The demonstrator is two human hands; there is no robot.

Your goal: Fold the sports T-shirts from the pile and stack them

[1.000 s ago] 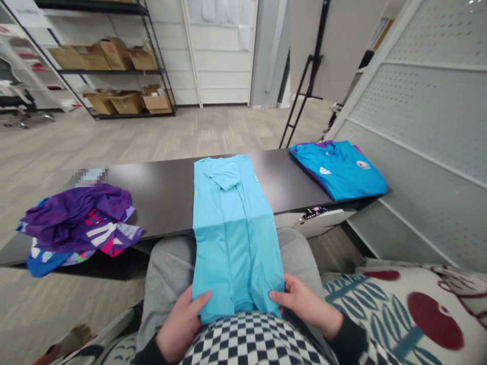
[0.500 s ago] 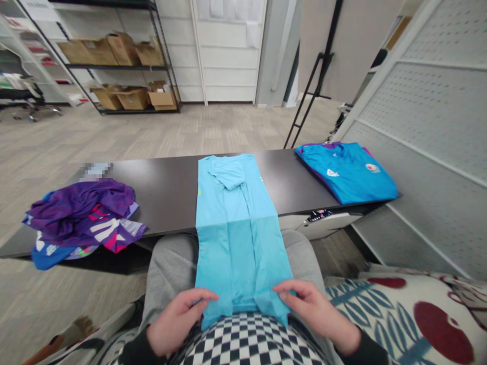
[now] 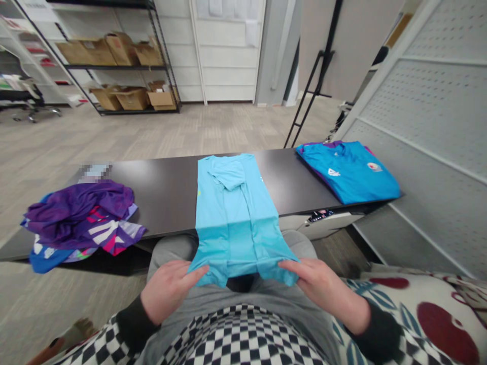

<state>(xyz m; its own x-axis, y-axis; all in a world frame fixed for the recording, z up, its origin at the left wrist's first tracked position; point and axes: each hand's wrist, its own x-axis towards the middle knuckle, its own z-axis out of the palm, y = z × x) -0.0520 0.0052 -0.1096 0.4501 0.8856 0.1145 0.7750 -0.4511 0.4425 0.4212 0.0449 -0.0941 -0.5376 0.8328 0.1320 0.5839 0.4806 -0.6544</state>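
Note:
A light blue shirt [image 3: 236, 203] lies lengthwise across the dark table, its sides folded inward and a sleeve lying near the far end. Its near part hangs over the table edge above my lap. My left hand [image 3: 171, 286] pinches the near left corner of the shirt, thumb on top. At the near right corner, my right hand [image 3: 317, 284] grips the fabric the same way. Between the hands the near edge is lifted and slightly bunched.
On the dark table [image 3: 163, 192], a crumpled pile of purple clothes [image 3: 83, 213] sits at the left and folded blue shirts [image 3: 350, 170] at the right. A patterned cushion [image 3: 414, 314] is at my right. Shelves with boxes [image 3: 129, 96] stand beyond.
Both hands have closed on the shirt's near corners and moved forward, away from my body. The near edge has been raised and drawn toward the table.

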